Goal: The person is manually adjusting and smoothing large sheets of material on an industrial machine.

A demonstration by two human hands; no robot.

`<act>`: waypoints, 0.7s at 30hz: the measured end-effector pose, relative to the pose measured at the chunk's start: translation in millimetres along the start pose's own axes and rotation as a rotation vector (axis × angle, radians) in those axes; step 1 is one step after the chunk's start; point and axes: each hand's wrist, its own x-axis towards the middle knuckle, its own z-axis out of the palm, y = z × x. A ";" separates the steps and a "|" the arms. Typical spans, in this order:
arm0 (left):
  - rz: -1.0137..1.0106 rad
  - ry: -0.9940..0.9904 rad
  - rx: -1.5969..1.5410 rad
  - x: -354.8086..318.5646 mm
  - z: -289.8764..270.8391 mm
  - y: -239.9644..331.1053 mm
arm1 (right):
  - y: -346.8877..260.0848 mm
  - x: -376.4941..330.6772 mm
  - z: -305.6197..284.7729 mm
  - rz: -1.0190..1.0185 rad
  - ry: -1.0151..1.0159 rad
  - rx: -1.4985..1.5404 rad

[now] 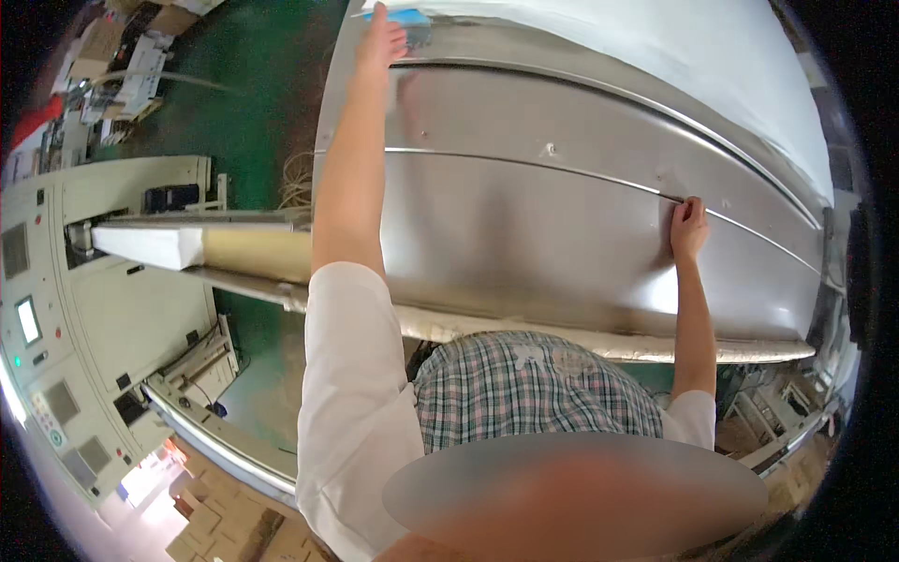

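Note:
Before me is a broad, shiny grey metal surface (524, 225) with a thin bright seam (534, 165) running across it. My left hand (382, 42) is stretched out to its far left corner, fingers apart, next to a small blue piece (407, 16) and something clear. Whether it touches them is hard to tell. Further right, my right hand (690, 228) is closed in a pinch right at the seam. A thin dark tip shows just left of its fingers; what they hold is mostly hidden.
White sheet material (655, 47) covers the far side. A pale, rough-edged roll (562, 342) runs along the near edge. A beige machine cabinet (112, 309) with a screen and buttons stands on the left, a yellowish roll (255, 253) beside it. Cardboard boxes (225, 520) are at lower left.

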 end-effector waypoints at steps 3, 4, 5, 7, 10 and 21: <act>-0.133 0.010 -0.192 36.4 9.0 -2.5 | -3.0 -0.9 -1.1 0.060 -0.025 -0.064; -0.120 -0.022 -0.224 43.4 11.9 -7.0 | -3.5 -0.9 -0.4 0.082 -0.035 -0.064; -0.108 -0.052 -0.256 47.6 14.6 -9.6 | -5.5 -1.0 -0.4 0.085 -0.034 -0.081; -0.083 -0.037 -0.335 57.8 11.9 -16.4 | -8.3 -1.5 2.5 0.122 -0.033 -0.104; 0.074 -0.189 -0.472 47.4 9.7 -24.6 | 0.3 -1.9 4.1 0.100 -0.019 -0.111; 0.154 -0.360 -0.808 0.0 -22.9 -34.6 | -14.1 1.8 5.4 0.153 -0.027 -0.119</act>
